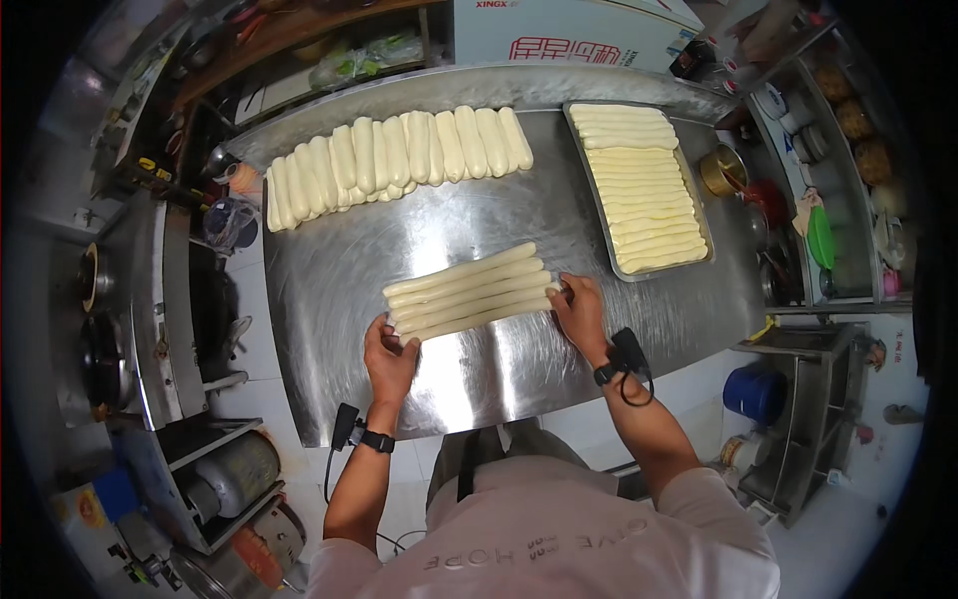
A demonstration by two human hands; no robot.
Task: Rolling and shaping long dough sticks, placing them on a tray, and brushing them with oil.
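Observation:
Several long dough strips (471,296) lie side by side on the stainless steel table (337,269) before me. My left hand (391,359) grips their left ends, thumb on the strip nearest me and fingers at the far side of the ends. Their right ends are in my right hand (580,311), the thumb pressing the nearest strips. Whether the strips are lifted off the metal, I cannot tell. Behind them, a long row of thicker dough pieces (397,153) is stacked along the table's back. A metal tray (627,275) at the right holds rows of glossy dough strips (647,202).
A raised steel backsplash (554,86) runs along the table's far edge. Past the right side stand a brass-coloured pot (722,168) and a shelf with a green basket (820,236). A blue bucket (754,393) is at lower right, a gas cylinder (239,472) at lower left.

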